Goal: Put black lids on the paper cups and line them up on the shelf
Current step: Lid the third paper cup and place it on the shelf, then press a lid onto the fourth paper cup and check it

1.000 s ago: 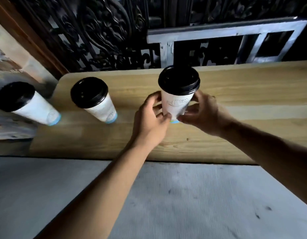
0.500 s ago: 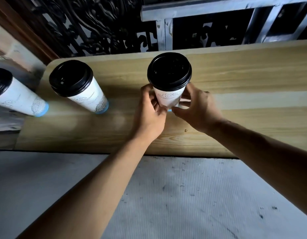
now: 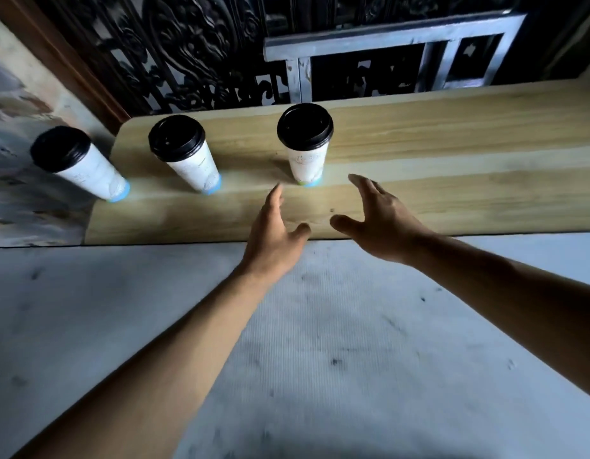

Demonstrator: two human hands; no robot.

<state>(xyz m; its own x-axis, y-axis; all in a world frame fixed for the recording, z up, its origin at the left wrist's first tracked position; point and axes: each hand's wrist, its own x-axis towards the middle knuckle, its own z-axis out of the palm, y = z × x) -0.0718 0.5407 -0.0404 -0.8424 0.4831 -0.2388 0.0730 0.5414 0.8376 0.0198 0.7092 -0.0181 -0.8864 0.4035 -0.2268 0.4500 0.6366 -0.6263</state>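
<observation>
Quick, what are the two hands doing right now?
Left hand: open, holding nothing.
Right hand: open, holding nothing, apart from the nearest cup.

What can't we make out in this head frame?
- Print on the right cup: too small and blurred to read.
- Whether each lid is fully seated: top-down angle hides the rims.
- Left cup: its base sits at the shelf end; support unclear.
- Any unlidded cups: out of frame.
- Both hands, left and right: motion-blurred, open.
</observation>
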